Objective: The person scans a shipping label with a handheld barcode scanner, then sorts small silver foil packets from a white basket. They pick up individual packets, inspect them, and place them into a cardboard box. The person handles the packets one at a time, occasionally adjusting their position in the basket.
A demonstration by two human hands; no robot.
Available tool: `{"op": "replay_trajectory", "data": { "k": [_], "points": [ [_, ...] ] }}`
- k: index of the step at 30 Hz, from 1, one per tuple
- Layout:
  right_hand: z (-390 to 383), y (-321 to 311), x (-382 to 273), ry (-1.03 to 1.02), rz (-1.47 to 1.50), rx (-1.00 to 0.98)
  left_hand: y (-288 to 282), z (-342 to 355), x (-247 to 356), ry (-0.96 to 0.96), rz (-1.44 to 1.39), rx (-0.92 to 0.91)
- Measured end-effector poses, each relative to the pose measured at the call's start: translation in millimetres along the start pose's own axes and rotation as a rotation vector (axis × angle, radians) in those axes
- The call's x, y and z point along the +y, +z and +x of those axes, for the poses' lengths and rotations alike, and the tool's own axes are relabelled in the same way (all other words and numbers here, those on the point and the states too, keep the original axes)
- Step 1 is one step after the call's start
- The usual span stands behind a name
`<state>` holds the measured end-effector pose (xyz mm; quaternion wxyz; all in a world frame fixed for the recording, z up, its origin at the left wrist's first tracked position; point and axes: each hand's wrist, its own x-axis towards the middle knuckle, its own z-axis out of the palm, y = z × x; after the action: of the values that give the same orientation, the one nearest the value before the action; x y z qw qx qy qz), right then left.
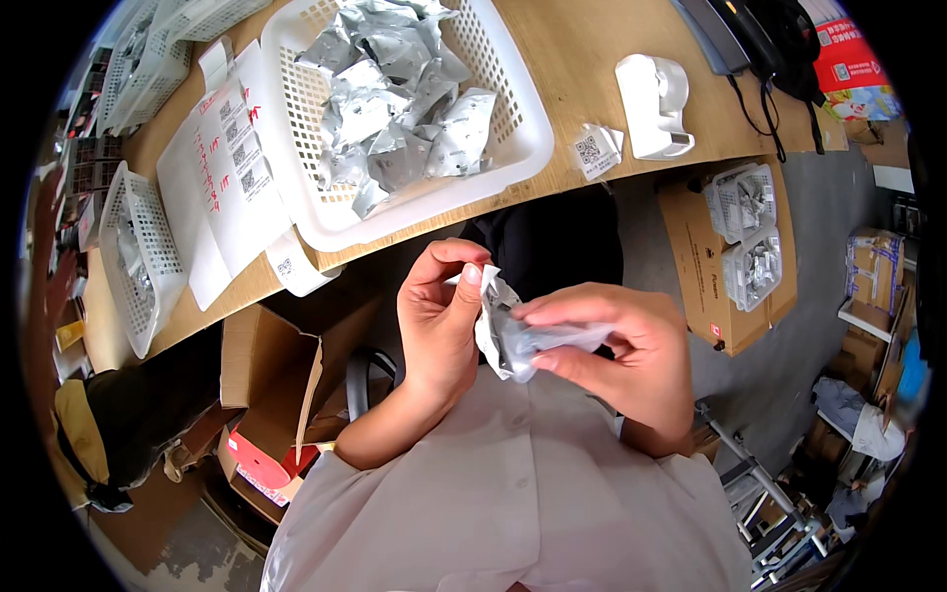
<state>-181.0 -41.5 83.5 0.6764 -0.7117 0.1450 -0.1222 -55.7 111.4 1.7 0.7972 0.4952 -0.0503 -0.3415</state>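
In front of my chest, my left hand (439, 321) pinches the edge of a silver foil pouch (490, 345) between thumb and fingers. My right hand (641, 345) is closed on a clear plastic bag (582, 337), whose left end sits against or inside the pouch; which of the two I cannot tell. What the clear bag contains does not show. Beyond my hands, a white plastic basket (541, 148) on the table holds a heap of silver foil pouches (395, 109).
The wooden table (562, 30) carries a white tape dispenser (651, 109), a small label (597, 151), a sheet of labels (212, 187) and a smaller basket (158, 247). Right of it, a cardboard box (695, 266) bears two small baskets (752, 266). An opened carton (266, 365) stands at lower left.
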Motion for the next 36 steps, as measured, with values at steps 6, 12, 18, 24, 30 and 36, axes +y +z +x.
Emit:
{"op": "replay_trajectory", "data": {
  "k": [6, 12, 18, 24, 30, 36],
  "points": [
    [1, 21, 8, -0.102, -0.177, 0.136, 1, -1, 1, 0.164, 0.118, -0.061],
    [-3, 28, 21, 0.212, 0.144, 0.069, -5, 0, -7, 0.291, 0.352, -0.002],
    [-5, 36, 37, 0.013, -0.025, 0.230, -23, -20, 9, 0.782, 1.043, -0.076],
    [3, 48, 45, -0.225, -0.406, 0.363, -13, -27, 16, 0.646, 1.037, -0.121],
    [6, 55, 49, -0.303, -0.605, 0.459, -10, -27, 11, 0.641, 1.093, -0.066],
    [11, 57, 55, -0.290, -0.602, 0.483, -1, -24, 12, 0.721, 1.026, -0.063]
  ]
}}
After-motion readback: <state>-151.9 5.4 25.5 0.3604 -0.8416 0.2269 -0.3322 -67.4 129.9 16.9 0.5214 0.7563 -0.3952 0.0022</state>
